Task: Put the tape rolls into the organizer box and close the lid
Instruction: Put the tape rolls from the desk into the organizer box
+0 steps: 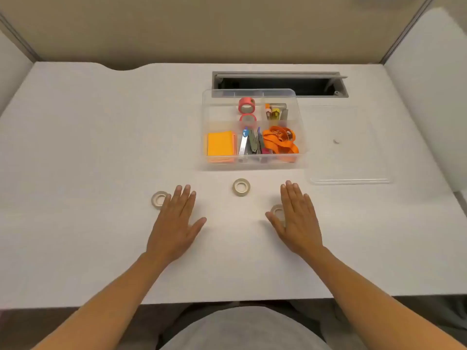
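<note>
Both hands lie flat on the bench, palms down, fingers spread, each grip released and holding nothing. Three pale tape rolls are out on the bench, all lying flat with the hole up, so no long axis to line up with. Left roll sits just beside the left hand, at its little-finger side, touching or nearly so. Right roll is partly hidden under the thumb side of the right hand. Middle roll lies between the two hands, a little ahead of the fingertips and nearest the box. Box is open, straight ahead of the middle roll; a pink roll already stands in a rear compartment. Clear lid lies flat to the right of the box. Judgement: each hand takes its own roll; the middle roll looks about equally near either hand; the right hand is nearer the lid.
</note>
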Available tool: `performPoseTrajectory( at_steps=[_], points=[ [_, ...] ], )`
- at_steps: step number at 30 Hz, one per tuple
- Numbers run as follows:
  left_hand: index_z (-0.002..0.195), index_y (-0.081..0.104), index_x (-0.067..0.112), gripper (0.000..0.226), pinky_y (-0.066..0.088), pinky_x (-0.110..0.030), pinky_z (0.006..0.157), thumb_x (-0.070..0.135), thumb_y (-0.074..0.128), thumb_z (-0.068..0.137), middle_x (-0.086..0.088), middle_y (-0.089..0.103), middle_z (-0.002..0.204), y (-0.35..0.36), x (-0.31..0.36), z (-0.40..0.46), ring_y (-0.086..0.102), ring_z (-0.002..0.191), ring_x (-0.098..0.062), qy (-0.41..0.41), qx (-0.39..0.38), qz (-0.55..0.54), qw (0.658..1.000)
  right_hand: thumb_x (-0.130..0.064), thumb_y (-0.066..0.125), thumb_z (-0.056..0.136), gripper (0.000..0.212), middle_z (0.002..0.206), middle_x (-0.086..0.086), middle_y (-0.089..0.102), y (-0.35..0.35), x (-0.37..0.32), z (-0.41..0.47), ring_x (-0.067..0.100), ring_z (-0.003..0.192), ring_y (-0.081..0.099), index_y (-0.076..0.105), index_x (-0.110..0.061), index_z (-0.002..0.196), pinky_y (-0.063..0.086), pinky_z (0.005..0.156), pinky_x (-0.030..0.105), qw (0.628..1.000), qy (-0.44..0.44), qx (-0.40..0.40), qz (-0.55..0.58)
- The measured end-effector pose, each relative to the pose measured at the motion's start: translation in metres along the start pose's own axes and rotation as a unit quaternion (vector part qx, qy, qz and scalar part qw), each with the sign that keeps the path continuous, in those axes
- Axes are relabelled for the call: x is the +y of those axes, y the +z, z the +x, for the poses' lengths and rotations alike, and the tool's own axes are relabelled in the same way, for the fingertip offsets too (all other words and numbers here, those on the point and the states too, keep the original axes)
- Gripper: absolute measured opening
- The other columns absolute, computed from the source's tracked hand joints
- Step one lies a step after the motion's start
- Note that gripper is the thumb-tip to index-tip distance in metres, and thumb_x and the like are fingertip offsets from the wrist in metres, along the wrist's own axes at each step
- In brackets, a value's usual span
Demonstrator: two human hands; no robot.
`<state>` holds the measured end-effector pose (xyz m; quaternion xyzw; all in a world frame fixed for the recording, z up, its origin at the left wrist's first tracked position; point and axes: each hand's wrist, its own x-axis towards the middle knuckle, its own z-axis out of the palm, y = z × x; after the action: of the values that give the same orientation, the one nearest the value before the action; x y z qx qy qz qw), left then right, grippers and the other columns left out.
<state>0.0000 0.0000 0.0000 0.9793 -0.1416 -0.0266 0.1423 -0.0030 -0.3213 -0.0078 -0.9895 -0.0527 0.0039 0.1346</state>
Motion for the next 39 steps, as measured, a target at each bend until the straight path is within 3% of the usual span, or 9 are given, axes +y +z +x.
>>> performPoseTrajectory(
  at_steps=[3, 5, 8, 10, 12, 16, 27, 35, 39],
  points=[
    [0.150, 0.025, 0.014, 0.072, 0.012, -0.039, 0.120, 0.059, 0.028, 0.094, -0.001, 0.014, 0.160, 0.009, 0.004, -0.020, 0.005, 0.149, -0.017, -0.037, -0.014, -0.004, 0.999, -0.064, 0.026, 0.093, 0.078, 0.160, 0.000, 0.008, 0.006, 0.001, -0.009, 0.015, 0.147, 0.002, 0.011, -0.016, 0.152, 0.008, 0.118, 0.036, 0.999, 0.014, -0.031, 0.004],
    [0.148, 0.032, 0.015, 0.072, 0.024, -0.041, 0.116, 0.059, 0.036, 0.091, -0.003, 0.025, 0.158, 0.015, 0.006, -0.034, 0.019, 0.147, -0.020, -0.065, -0.024, -0.011, 0.998, -0.061, 0.038, 0.092, 0.076, 0.157, 0.004, 0.026, 0.011, 0.002, -0.016, 0.020, 0.145, 0.021, 0.024, -0.014, 0.150, 0.022, 0.115, 0.038, 0.999, 0.025, -0.042, 0.009],
    [0.143, 0.040, 0.017, 0.066, 0.039, -0.044, 0.103, 0.052, 0.048, 0.087, -0.006, 0.043, 0.149, 0.013, 0.006, -0.040, 0.041, 0.135, -0.026, -0.078, -0.029, -0.004, 0.997, -0.052, 0.054, 0.088, 0.064, 0.135, 0.007, 0.054, 0.010, 0.001, -0.013, 0.029, 0.121, 0.050, 0.045, -0.011, 0.137, 0.042, 0.097, 0.041, 1.000, 0.006, -0.018, 0.002],
    [0.137, 0.047, 0.017, 0.058, 0.043, -0.043, 0.095, 0.046, 0.048, 0.086, -0.006, 0.052, 0.139, 0.014, 0.007, -0.042, 0.050, 0.124, -0.028, -0.083, -0.029, -0.010, 0.996, -0.043, 0.062, 0.085, 0.052, 0.118, 0.005, 0.060, 0.010, 0.000, -0.009, 0.030, 0.104, 0.056, 0.053, -0.012, 0.126, 0.045, 0.083, 0.039, 1.000, 0.003, 0.003, 0.011],
    [0.130, 0.054, 0.013, 0.054, 0.046, -0.041, 0.090, 0.041, 0.043, 0.086, -0.006, 0.059, 0.128, 0.012, 0.010, -0.039, 0.055, 0.114, -0.029, -0.081, -0.025, -0.029, 0.996, -0.036, 0.066, 0.083, 0.044, 0.110, 0.005, 0.061, 0.008, -0.002, -0.002, 0.030, 0.096, 0.057, 0.057, -0.013, 0.119, 0.046, 0.076, 0.037, 0.999, 0.010, 0.009, 0.045],
    [0.123, 0.060, 0.007, 0.050, 0.048, -0.037, 0.091, 0.038, 0.045, 0.086, -0.007, 0.062, 0.119, 0.011, 0.013, -0.029, 0.056, 0.108, -0.027, -0.057, -0.004, -0.067, 0.996, -0.038, 0.066, 0.084, 0.046, 0.115, 0.004, 0.059, 0.003, -0.007, 0.010, 0.025, 0.103, 0.053, 0.057, -0.015, 0.122, 0.048, 0.078, 0.034, 0.994, 0.025, -0.001, 0.108],
    [0.124, 0.060, 0.006, 0.042, 0.040, -0.029, 0.097, 0.026, 0.061, 0.086, -0.011, 0.060, 0.123, -0.025, 0.013, 0.058, 0.050, 0.116, -0.025, 0.001, 0.109, -0.131, 0.985, -0.044, 0.065, 0.086, 0.049, 0.125, 0.001, 0.058, -0.026, -0.027, 0.082, 0.016, 0.115, 0.048, 0.055, -0.018, 0.126, 0.036, 0.091, 0.024, 0.978, 0.007, 0.045, 0.202],
    [0.128, 0.057, 0.005, 0.042, 0.033, -0.027, 0.102, 0.018, 0.063, 0.088, -0.014, 0.057, 0.129, -0.063, 0.005, 0.170, 0.048, 0.120, -0.030, 0.043, 0.098, -0.115, 0.988, -0.036, 0.065, 0.088, 0.046, 0.127, 0.005, 0.058, -0.044, -0.029, 0.153, 0.020, 0.119, 0.046, 0.055, -0.015, 0.126, 0.035, 0.098, 0.029, 0.976, -0.016, 0.058, 0.211],
    [0.132, 0.053, 0.011, 0.045, 0.033, -0.029, 0.102, 0.021, 0.062, 0.090, -0.010, 0.052, 0.137, -0.077, 0.005, 0.238, 0.046, 0.125, -0.027, 0.034, 0.047, -0.098, 0.993, -0.034, 0.067, 0.086, 0.045, 0.124, 0.005, 0.059, -0.047, -0.028, 0.181, 0.022, 0.116, 0.049, 0.055, -0.015, 0.125, 0.038, 0.097, 0.031, 0.976, -0.014, 0.068, 0.208]
  ],
)
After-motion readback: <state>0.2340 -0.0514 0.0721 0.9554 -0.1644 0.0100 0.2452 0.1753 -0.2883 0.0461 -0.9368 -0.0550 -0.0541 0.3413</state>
